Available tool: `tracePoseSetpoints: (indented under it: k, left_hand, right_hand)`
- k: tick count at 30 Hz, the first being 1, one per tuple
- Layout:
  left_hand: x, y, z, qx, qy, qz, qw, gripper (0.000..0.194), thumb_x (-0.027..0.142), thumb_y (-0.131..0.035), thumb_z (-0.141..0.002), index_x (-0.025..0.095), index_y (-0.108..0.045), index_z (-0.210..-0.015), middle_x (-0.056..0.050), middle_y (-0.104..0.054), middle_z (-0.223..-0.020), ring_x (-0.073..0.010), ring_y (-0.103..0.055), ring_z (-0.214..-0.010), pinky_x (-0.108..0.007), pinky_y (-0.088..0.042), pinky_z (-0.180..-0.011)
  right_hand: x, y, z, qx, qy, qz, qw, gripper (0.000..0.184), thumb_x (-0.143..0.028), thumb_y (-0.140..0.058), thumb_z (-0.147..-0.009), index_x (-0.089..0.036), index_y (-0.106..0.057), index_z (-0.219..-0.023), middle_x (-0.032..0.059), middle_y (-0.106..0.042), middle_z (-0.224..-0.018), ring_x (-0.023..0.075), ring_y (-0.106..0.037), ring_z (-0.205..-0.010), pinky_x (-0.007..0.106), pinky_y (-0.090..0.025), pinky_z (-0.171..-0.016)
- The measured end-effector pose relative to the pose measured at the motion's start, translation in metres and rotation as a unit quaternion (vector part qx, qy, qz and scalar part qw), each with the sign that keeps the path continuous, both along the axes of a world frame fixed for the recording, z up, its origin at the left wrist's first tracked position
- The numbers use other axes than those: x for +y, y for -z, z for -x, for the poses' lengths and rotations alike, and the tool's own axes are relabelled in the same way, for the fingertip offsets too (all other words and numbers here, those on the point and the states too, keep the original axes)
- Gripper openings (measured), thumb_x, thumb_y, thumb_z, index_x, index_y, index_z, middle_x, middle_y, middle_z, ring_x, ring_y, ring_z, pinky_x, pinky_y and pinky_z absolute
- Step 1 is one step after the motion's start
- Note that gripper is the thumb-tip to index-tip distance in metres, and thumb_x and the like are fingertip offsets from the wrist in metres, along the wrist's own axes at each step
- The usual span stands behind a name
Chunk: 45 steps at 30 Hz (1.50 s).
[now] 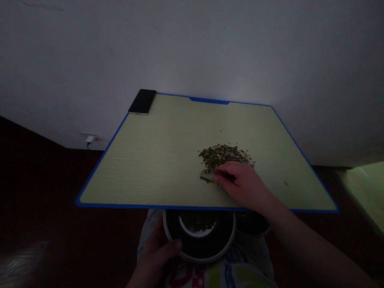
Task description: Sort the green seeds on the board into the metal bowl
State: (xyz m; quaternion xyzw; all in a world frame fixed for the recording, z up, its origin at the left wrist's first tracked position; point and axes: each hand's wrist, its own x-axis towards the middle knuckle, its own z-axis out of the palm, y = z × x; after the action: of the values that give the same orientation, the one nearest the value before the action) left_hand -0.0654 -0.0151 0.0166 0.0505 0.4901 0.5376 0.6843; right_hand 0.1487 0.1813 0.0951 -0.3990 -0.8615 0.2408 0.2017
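Note:
A pile of small dark greenish-brown grains or leaf bits (222, 154) lies on the pale table top (144, 160). My right hand (240, 180) rests at the near edge of the pile, its fingers bent and pressed together. A small pale patch edged with dark bits shows by the fingertips; whether the fingers pinch anything is too dim to tell. Below the table's front edge, my left hand (162, 250) grips a dark bowl with a light rim (207, 256), thumb over the rim. Similar dark bits and a shiny pale curve show inside the bowl.
A black phone (142, 101) lies on the table's far left corner. A second dark container (253, 225) sits partly under the table edge, right of the bowl. One stray bit (286, 183) lies at the right. Behind the table stands a wall with a plugged-in socket (90, 139).

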Motion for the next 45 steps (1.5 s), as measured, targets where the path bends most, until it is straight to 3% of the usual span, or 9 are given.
tracePoseSetpoints:
  k: [9, 13, 25, 32, 37, 45]
  left_hand:
    - [-0.003, 0.007, -0.002, -0.025, 0.001, 0.003, 1.0, 0.079, 0.028, -0.101, -0.062, 0.027, -0.075, -0.135, -0.017, -0.084, -0.13, -0.0459, -0.073, -0.129, -0.054, -0.059, -0.11]
    - [-0.002, 0.003, -0.004, -0.018, -0.024, 0.009, 1.0, 0.083, 0.027, -0.102, -0.059, 0.024, -0.073, -0.137, -0.019, -0.082, -0.134, -0.0468, -0.07, -0.133, -0.053, -0.058, -0.111]
    - [-0.003, -0.004, -0.009, -0.016, -0.047, 0.018, 0.999, 0.07, 0.023, -0.101, -0.059, 0.025, -0.078, -0.125, -0.015, -0.087, -0.12, -0.0461, -0.075, -0.126, -0.056, -0.058, -0.11]
    - [-0.002, -0.005, -0.009, -0.017, -0.04, 0.013, 0.999, 0.067, 0.024, -0.102, -0.058, 0.025, -0.08, -0.121, -0.014, -0.088, -0.118, -0.0459, -0.071, -0.132, -0.054, -0.055, -0.115]
    - [-0.004, -0.001, -0.008, -0.008, -0.026, 0.006, 1.0, 0.073, 0.025, -0.1, -0.06, 0.024, -0.077, -0.129, -0.015, -0.086, -0.123, -0.0449, -0.073, -0.129, -0.054, -0.057, -0.113]
    - [-0.006, 0.001, -0.006, -0.029, -0.005, -0.002, 1.0, 0.066, 0.022, -0.098, -0.064, 0.024, -0.077, -0.127, -0.015, -0.087, -0.119, -0.0459, -0.076, -0.122, -0.055, -0.061, -0.106]
  right_hand:
    - [0.0, -0.011, 0.014, -0.067, 0.01, 0.058, 0.996, 0.009, -0.021, -0.072, -0.095, -0.021, -0.079, -0.091, 0.0023, -0.078, -0.085, 0.0182, -0.069, -0.079, 0.028, -0.046, -0.073]
    - [-0.001, -0.013, 0.019, -0.078, 0.003, 0.068, 0.995, 0.009, -0.02, -0.072, -0.095, -0.021, -0.08, -0.089, 0.003, -0.078, -0.085, 0.0182, -0.069, -0.081, 0.028, -0.045, -0.074]
    - [-0.002, -0.02, 0.025, -0.088, -0.038, 0.153, 0.984, 0.013, -0.021, -0.074, -0.092, -0.019, -0.08, -0.081, 0.0001, -0.076, -0.076, 0.0144, -0.065, -0.068, 0.027, -0.041, -0.064]
    - [-0.004, -0.021, 0.025, -0.078, -0.051, 0.157, 0.983, 0.011, -0.02, -0.075, -0.091, -0.02, -0.081, -0.082, -0.0008, -0.078, -0.074, 0.0142, -0.067, -0.068, 0.027, -0.043, -0.064]
    - [-0.006, -0.021, 0.025, -0.085, -0.046, 0.169, 0.981, 0.011, -0.021, -0.074, -0.092, -0.02, -0.082, -0.083, -0.0003, -0.078, -0.076, 0.0151, -0.068, -0.069, 0.028, -0.043, -0.065]
    - [-0.009, -0.02, 0.023, -0.071, -0.063, 0.174, 0.98, 0.01, -0.019, -0.075, -0.09, -0.021, -0.082, -0.084, 0.0001, -0.08, -0.077, 0.0152, -0.069, -0.07, 0.027, -0.044, -0.064]
